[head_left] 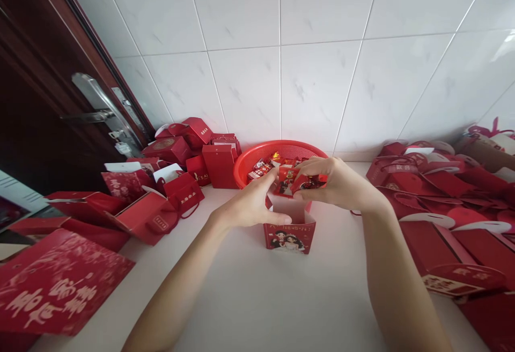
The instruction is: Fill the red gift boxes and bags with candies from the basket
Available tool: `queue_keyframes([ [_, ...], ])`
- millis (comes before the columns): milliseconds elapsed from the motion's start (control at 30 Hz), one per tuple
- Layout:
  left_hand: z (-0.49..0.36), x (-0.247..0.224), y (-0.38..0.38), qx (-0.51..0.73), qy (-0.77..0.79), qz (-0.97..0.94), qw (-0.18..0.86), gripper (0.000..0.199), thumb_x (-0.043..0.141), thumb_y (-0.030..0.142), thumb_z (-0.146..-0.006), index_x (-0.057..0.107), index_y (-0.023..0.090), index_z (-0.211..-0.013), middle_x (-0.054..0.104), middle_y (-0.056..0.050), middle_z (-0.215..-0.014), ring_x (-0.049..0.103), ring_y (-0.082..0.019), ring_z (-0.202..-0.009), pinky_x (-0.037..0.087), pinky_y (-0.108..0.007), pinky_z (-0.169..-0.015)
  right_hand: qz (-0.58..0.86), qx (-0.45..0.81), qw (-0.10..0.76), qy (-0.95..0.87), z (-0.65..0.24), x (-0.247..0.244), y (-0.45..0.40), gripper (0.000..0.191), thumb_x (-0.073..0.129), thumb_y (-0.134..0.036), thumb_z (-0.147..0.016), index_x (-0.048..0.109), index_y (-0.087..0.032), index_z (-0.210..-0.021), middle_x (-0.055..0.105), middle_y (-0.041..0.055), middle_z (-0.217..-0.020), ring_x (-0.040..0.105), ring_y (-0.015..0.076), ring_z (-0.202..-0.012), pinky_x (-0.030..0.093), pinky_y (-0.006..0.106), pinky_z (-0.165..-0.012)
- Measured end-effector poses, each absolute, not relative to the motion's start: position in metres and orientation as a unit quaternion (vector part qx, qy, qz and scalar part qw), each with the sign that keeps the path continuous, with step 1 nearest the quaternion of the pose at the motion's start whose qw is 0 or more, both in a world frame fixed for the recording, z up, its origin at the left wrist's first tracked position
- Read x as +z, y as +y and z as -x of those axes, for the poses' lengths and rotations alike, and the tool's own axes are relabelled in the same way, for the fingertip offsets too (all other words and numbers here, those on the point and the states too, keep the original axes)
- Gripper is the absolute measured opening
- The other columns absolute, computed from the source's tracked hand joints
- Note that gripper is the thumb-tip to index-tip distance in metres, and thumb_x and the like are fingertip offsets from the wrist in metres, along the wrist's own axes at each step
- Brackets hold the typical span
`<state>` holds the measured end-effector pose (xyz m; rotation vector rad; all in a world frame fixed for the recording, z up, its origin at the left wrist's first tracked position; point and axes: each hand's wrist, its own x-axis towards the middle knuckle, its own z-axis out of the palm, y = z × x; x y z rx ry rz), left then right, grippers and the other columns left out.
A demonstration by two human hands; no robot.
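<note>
A small red box (290,238) with a cartoon couple on its front stands upright and open at the top on the white table. My left hand (251,202) is at its left side, thumb on the front rim and fingers at the back left edge. Above the box's opening, my right hand (336,183) pinches red printed candy packets (286,181). Behind the box sits a red plastic basket (241,167) with wrapped candies (260,169) inside.
Red boxes and bags (151,215) crowd the left of the white table (257,309). Many flattened or folded red boxes (442,239) lie piled on the right. A tiled wall (317,83) stands behind, and a dark door (44,46) is at the upper left.
</note>
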<state>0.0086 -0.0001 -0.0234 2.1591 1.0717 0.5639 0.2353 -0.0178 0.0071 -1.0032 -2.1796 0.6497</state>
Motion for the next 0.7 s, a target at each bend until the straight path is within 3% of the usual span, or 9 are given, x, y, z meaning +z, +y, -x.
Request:
queue_keyframes([
  [133, -0.005, -0.025, 0.007, 0.190, 0.399, -0.828, 0.345, 0.109, 0.089, 0.050, -0.062, 0.033, 0.034, -0.154, 0.041, -0.010, -0.158, 0.044, -0.037, -0.141, 0.048, -0.047, -0.106, 0.405, 0.235, 0.279, -0.839, -0.236, 0.009, -0.020, 0.017, 0.072, -0.023, -0.081, 0.064, -0.019, -0.066, 0.056, -0.0027, -0.067, 0.044, 0.0111, -0.060, 0.033, 0.026, -0.054],
  [233, -0.004, -0.027, 0.011, 0.156, 0.390, -0.824, 0.379, 0.108, 0.089, 0.051, -0.063, 0.033, 0.033, -0.154, 0.048, -0.010, -0.153, 0.045, -0.035, -0.142, 0.048, -0.046, -0.106, 0.404, 0.226, 0.255, -0.849, -0.230, 0.009, -0.022, 0.012, 0.070, -0.018, -0.081, 0.066, -0.019, -0.070, 0.058, -0.0024, -0.069, 0.045, 0.0113, -0.060, 0.032, 0.027, -0.054],
  [300, -0.005, -0.027, 0.011, 0.181, 0.390, -0.826, 0.365, 0.105, 0.088, 0.048, -0.064, 0.034, 0.035, -0.153, 0.047, -0.008, -0.153, 0.043, -0.034, -0.143, 0.047, -0.045, -0.108, 0.405, 0.193, 0.237, -0.862, -0.223, 0.009, -0.023, 0.018, 0.067, -0.013, -0.081, 0.061, -0.019, -0.065, 0.056, -0.0023, -0.066, 0.044, 0.0114, -0.059, 0.030, 0.028, -0.054],
  [433, -0.007, -0.027, 0.010, 0.236, 0.382, -0.837, 0.313, 0.089, 0.088, 0.041, -0.066, 0.044, 0.034, -0.142, 0.049, -0.007, -0.150, 0.045, -0.031, -0.140, 0.045, -0.045, -0.109, 0.425, 0.099, 0.201, -0.877, -0.209, 0.005, -0.024, 0.034, 0.063, -0.007, -0.080, 0.044, -0.019, -0.056, 0.051, -0.0006, -0.060, 0.042, 0.0127, -0.059, 0.027, 0.030, -0.055],
  [567, -0.006, -0.026, 0.010, 0.237, 0.394, -0.840, 0.286, 0.067, 0.088, 0.043, -0.066, 0.057, 0.026, -0.123, 0.059, -0.008, -0.135, 0.054, -0.032, -0.128, 0.045, -0.048, -0.105, 0.427, 0.098, 0.187, -0.879, -0.208, 0.003, -0.024, 0.031, 0.064, -0.007, -0.080, 0.045, -0.019, -0.059, 0.058, 0.0021, -0.068, 0.048, 0.0146, -0.065, 0.027, 0.030, -0.056],
  [700, -0.006, -0.024, 0.008, 0.231, 0.392, -0.844, 0.284, 0.059, 0.086, 0.045, -0.067, 0.064, 0.024, -0.118, 0.065, -0.008, -0.121, 0.060, -0.030, -0.114, 0.048, -0.044, -0.098, 0.409, 0.123, 0.202, -0.881, -0.212, 0.004, -0.026, 0.030, 0.063, -0.006, -0.081, 0.047, -0.019, -0.059, 0.060, 0.0017, -0.074, 0.048, 0.0132, -0.064, 0.028, 0.030, -0.056],
])
